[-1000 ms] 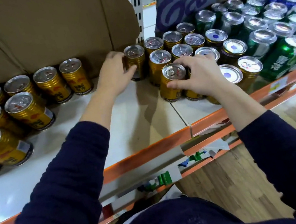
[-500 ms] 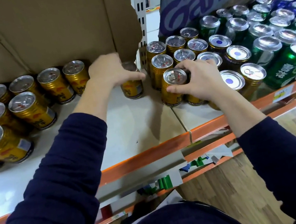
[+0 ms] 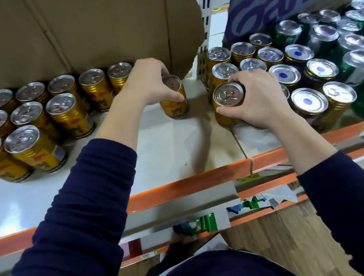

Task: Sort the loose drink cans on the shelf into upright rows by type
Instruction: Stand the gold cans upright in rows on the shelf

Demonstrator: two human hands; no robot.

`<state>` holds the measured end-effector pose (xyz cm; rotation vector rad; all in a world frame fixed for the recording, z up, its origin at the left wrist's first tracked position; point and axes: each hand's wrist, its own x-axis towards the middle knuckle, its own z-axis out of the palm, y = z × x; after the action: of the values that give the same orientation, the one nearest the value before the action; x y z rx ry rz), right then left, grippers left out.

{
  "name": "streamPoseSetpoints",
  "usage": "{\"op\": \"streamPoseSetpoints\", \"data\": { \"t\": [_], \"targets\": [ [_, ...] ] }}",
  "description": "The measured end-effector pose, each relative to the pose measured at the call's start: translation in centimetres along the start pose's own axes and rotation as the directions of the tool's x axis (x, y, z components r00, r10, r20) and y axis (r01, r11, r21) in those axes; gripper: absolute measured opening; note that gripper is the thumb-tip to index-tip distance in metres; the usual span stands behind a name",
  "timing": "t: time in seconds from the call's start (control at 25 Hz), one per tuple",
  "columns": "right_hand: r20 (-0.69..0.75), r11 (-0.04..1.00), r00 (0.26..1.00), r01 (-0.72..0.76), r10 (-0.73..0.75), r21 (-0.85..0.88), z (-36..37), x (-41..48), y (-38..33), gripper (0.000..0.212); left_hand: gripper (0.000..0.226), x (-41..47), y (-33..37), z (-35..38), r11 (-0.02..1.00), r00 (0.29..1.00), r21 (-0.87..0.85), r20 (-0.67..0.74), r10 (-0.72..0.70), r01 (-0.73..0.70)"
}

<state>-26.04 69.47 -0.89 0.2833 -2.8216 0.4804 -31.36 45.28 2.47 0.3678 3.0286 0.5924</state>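
- Since the earlier frames the left hand (image 3: 148, 83) has carried one gold can (image 3: 174, 101) leftwards, away from the mixed cluster on the right and out across the bare middle of the shelf (image 3: 167, 154); a second ago that can stood hard against the cluster.
- That can now stands upright and alone in the gap, nearer the gold rows (image 3: 37, 117) on the left but not yet joined to them.
- The left grip is closed round it from above, thumb on the near side and fingers over the far rim.
- The right hand (image 3: 258, 99) has hardly shifted: its grip is wrapped about a second gold can (image 3: 228, 104) at the front-left edge of the cluster, which stands upright on the shelf.
- My reading: gold cans are being drawn out one at a time, and several more remain among the blue-dot cans (image 3: 308, 101) and green cans (image 3: 362, 66).
- The gold cans are ribbed, short and straight-sided, with silver pull-ring lids and red printing; they look rigid and easy to slide.
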Motion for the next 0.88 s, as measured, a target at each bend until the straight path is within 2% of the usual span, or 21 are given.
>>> {"op": "streamPoseSetpoints", "data": {
  "t": [0.12, 0.24, 0.44, 0.72, 0.88],
  "targets": [
    [0.031, 0.974, 0.999, 0.002, -0.009, 0.225, 1.3, 0.2, -3.1, 0.064, 0.060, -2.5, -3.5, -2.0, 0.999, 0.999, 0.026, -0.035, -0.035, 0.036],
    [0.067, 0.952, 0.995, 0.050, -0.073, 0.303, 3.3, 1.3, -6.6, 0.062, 0.064, -4.7, -7.0, -4.2, 0.992, 0.995, 0.093, -0.060, -0.078, 0.084],
    [0.139, 0.944, 0.987, 0.032, -0.082, 0.330, 5.0, 2.9, -8.9, 0.061, 0.071, -5.9, -10.7, -6.1, 0.982, 0.980, 0.063, -0.099, -0.173, 0.180],
    [0.173, 0.936, 0.983, -0.003, -0.062, 0.351, 4.9, 2.8, -8.9, 0.060, 0.077, -5.4, -11.8, -4.7, 0.984, 0.978, 0.015, -0.108, -0.177, 0.180],
    [0.195, 0.941, 0.979, -0.013, -0.057, 0.337, 4.4, 2.6, -9.2, 0.062, 0.072, -6.2, -11.7, -4.2, 0.972, 0.961, 0.134, -0.227, -0.160, 0.194]
  ]
}}
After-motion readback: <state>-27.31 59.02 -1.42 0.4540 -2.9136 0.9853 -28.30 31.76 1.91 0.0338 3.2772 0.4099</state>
